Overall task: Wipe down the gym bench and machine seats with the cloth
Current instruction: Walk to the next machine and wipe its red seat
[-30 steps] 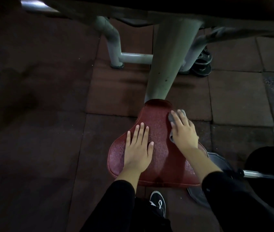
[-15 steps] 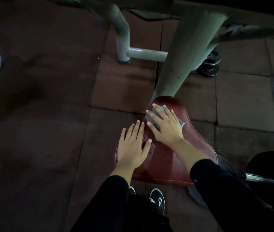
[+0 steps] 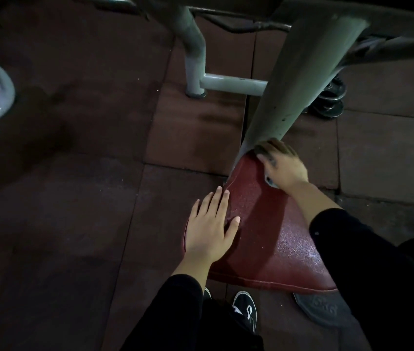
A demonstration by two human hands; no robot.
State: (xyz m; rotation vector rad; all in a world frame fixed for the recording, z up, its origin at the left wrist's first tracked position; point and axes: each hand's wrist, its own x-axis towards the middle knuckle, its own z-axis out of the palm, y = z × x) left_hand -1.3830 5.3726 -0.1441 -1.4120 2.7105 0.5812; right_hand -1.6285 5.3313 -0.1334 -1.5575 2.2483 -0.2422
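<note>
From the head camera, a red padded machine seat (image 3: 264,231) is sitting in the near middle of the scene, narrowing toward its far end, where it is meeting a thick grey-green post (image 3: 299,79) that is slanting up and away to the right.

The left hand (image 3: 209,234) is lying flat on the seat's left edge, fingers straight and slightly spread, thumb pointing right across the pad; it is holding nothing.

The right hand (image 3: 283,165) is pressing down at the seat's far narrow tip, right beside the base of the post. Its fingers are blurred and in shadow, so I cannot tell whether they are curled or flat. A small dark grey piece of the cloth (image 3: 269,181) is showing under the near edge of that palm, lying on the pad; the rest is hidden beneath the hand.

Both arms are wearing black sleeves. A black-and-white shoe (image 3: 246,312) is standing on the dark red floor tiles (image 3: 74,211) near the seat's front edge. Farther off, a pale metal frame bar (image 3: 233,84) is running along the floor.
</note>
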